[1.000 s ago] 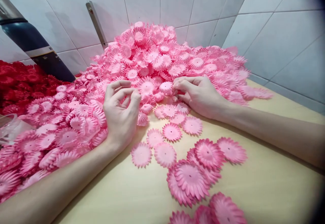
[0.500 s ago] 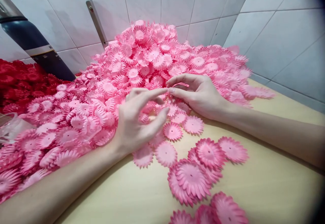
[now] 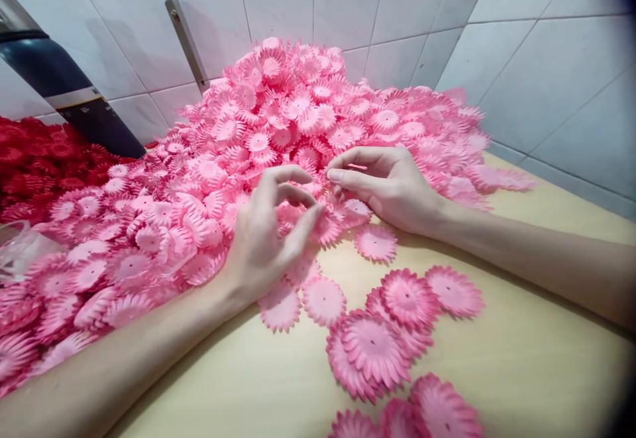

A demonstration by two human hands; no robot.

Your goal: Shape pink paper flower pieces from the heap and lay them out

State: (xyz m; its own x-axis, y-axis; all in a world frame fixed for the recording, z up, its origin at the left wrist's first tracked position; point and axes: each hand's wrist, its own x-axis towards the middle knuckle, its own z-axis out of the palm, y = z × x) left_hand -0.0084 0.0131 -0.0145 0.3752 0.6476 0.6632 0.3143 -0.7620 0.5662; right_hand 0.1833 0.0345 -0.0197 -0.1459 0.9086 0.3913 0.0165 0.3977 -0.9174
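My left hand (image 3: 271,232) is above the table at the front of a big heap of pink flower-shaped discs (image 3: 298,110). Its thumb and fingers are pinched on a pink flower disc (image 3: 328,227), whose edge shows below the fingertips. Just to the right is my right hand (image 3: 392,189), with thumb and index finger pressed together; whatever lies between them is too small to make out. A single pink disc (image 3: 376,243) lies below my right hand, and two paler discs (image 3: 324,301) rest below my left hand.
Darker-edged pink discs (image 3: 377,348) lie in overlapping groups on the pale table (image 3: 521,372). A dark blue bottle (image 3: 74,93) leans at the left beside red discs (image 3: 44,160). Clear plastic (image 3: 24,249) lies at the left edge. Tiled walls stand behind.
My left fingers have curled in from a spread pose and drawn slightly back from my right hand. A pink disc near them has shifted left. My right hand has barely moved.
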